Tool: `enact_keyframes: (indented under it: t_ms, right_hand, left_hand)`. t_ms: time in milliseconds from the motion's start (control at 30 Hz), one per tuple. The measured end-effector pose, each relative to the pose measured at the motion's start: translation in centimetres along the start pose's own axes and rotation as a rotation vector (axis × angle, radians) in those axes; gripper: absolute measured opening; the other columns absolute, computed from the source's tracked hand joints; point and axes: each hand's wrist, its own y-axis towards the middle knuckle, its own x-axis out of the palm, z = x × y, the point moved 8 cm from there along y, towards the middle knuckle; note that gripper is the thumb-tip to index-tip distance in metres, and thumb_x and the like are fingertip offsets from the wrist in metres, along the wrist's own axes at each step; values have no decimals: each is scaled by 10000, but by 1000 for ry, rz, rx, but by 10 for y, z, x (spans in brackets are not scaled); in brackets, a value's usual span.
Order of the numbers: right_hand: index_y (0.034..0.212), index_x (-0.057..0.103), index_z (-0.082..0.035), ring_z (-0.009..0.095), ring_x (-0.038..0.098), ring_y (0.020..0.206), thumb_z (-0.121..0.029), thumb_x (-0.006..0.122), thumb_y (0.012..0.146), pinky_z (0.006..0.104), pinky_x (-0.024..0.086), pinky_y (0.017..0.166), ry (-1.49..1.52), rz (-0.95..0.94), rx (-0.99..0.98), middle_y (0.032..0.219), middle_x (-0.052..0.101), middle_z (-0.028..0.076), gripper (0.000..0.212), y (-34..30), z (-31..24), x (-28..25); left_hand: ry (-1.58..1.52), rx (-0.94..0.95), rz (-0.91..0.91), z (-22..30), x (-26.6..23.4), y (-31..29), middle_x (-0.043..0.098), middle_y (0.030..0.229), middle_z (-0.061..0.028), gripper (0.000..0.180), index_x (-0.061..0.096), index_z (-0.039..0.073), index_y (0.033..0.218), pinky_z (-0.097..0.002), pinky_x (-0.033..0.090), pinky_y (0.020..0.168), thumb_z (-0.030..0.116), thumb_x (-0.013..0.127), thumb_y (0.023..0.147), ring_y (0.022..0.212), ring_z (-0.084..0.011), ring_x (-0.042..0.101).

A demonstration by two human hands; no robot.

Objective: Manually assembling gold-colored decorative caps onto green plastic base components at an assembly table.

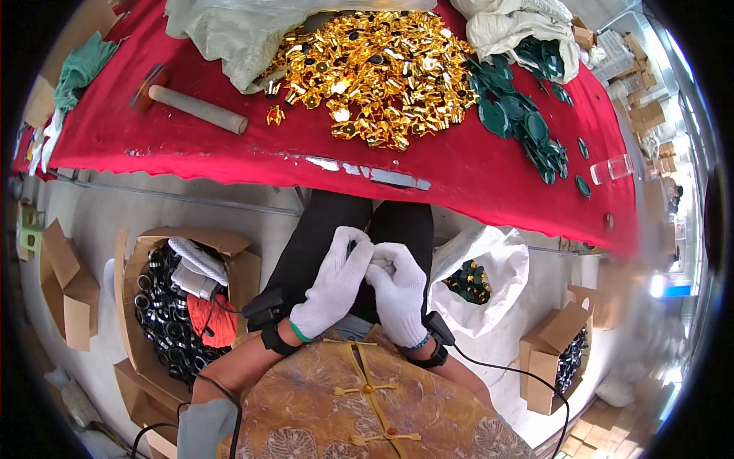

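Note:
Both hands wear white knit gloves and meet in front of my lap, below the table's front edge. My left hand is closed, its thumb and fingers pinching a small dark piece that is mostly covered by the glove. Against its fingertips sits my right hand, the fingers curled in; whatever they hold is hidden. On the table beyond lies a heap of shiny gold-coloured parts with a few black bits among them. Dark green discs spread out to the right of that heap.
A mallet lies on the red tablecloth, left of the heap. On the floor, a carton holds black rings at left; a white sack with gold and green pieces and another carton stand at right. Cables trail from my wrists.

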Motion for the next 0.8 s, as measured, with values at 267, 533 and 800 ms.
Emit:
enact_keyframes:
  t_ms: [267, 533, 800]
  right_hand:
    - [1208, 651, -8, 92, 637, 816, -10, 688, 908, 281, 539, 759, 24, -99, 46, 997, 677, 58, 302, 4, 3, -7]
    - [1199, 569, -15, 314, 663, 805, -198, 740, 861, 424, 538, 678, -735, -410, -811, 948, 628, 123, 421, -2, -52, 15]
    - [1121, 570, -18, 322, 645, 717, -195, 721, 900, 410, 525, 641, -805, -396, -553, 829, 610, 128, 320, -16, -15, 28]
  left_hand:
    - [-431, -493, -51, -32, -2, -8, 597, 1011, -33, 207, 560, 97, 1198, -264, 488, 698, 254, 565, 1064, 854, -110, 588]
    - [-842, -731, -72, -38, 3, -16, 662, 892, -24, 336, 651, 138, 1110, -240, 417, 476, 432, 489, 1104, 692, -129, 626]
    - [-666, -644, 20, -38, 3, -22, 614, 937, -27, 329, 615, 116, 1098, -277, 440, 546, 412, 471, 1104, 691, -131, 568]
